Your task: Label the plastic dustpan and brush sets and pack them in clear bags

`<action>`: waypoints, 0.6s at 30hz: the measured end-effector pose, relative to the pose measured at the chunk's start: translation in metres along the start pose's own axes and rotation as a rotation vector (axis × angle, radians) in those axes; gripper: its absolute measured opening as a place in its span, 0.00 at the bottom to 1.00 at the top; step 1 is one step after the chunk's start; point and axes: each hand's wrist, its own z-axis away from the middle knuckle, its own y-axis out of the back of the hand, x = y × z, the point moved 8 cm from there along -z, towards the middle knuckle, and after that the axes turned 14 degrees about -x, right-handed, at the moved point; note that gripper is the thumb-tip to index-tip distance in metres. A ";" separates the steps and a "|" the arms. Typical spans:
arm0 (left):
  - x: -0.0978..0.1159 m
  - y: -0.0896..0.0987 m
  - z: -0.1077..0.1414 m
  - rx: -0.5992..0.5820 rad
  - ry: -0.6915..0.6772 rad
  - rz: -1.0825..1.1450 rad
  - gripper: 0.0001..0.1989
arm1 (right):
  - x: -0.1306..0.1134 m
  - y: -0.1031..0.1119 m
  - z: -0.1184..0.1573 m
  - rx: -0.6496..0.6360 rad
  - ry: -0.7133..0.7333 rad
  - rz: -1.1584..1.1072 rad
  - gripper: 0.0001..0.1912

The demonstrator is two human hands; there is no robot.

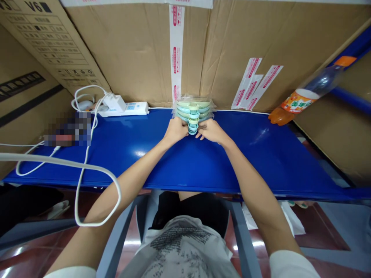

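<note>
A bundle of pale green and light blue plastic pieces [194,109] lies near the back of the blue table. The pieces are stacked one behind another, with clear film around their wide part and a row of small rings running down the middle towards me. Their exact kind is not plain. My left hand [176,130] is closed on the bundle's left side, its fingers curled in beside the rings. On the right side, my right hand [213,130] pinches the bundle near the rings, while its lower fingers hang loosely apart. Both fingertips are partly hidden.
Cardboard walls surround the blue table [255,162]. A white power strip [137,108] with a plugged-in adapter [115,102] sits at the back left. A white cable [98,168] loops above my left forearm. An orange drink bottle [301,98] leans at the right.
</note>
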 end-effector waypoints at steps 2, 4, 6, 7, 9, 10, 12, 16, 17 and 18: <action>0.000 0.004 0.002 -0.016 0.013 -0.019 0.11 | 0.005 0.008 0.002 0.032 -0.036 0.008 0.11; -0.002 0.012 0.004 -0.079 0.046 -0.051 0.09 | 0.010 0.026 0.008 0.127 -0.106 0.038 0.10; -0.009 0.019 0.006 -0.217 0.114 -0.069 0.08 | 0.013 0.051 0.019 0.271 -0.203 0.119 0.11; -0.016 0.022 0.008 -0.311 0.157 -0.059 0.09 | 0.014 0.063 0.026 0.339 -0.258 0.181 0.12; -0.027 0.028 0.011 -0.468 0.195 -0.054 0.12 | 0.016 0.083 0.036 0.431 -0.374 0.315 0.14; -0.033 0.033 0.010 -0.511 0.197 -0.083 0.13 | 0.018 0.090 0.039 0.457 -0.429 0.381 0.15; -0.044 0.046 0.004 -0.481 0.162 -0.209 0.10 | 0.025 0.102 0.043 0.498 -0.499 0.489 0.13; -0.065 0.085 -0.006 0.024 0.145 -0.458 0.10 | 0.049 0.122 0.052 0.691 -0.536 0.571 0.12; -0.073 0.091 -0.005 0.126 0.182 -0.471 0.13 | 0.058 0.125 0.054 0.712 -0.549 0.567 0.13; -0.082 0.095 -0.003 0.194 0.221 -0.476 0.14 | 0.066 0.127 0.054 0.711 -0.564 0.560 0.14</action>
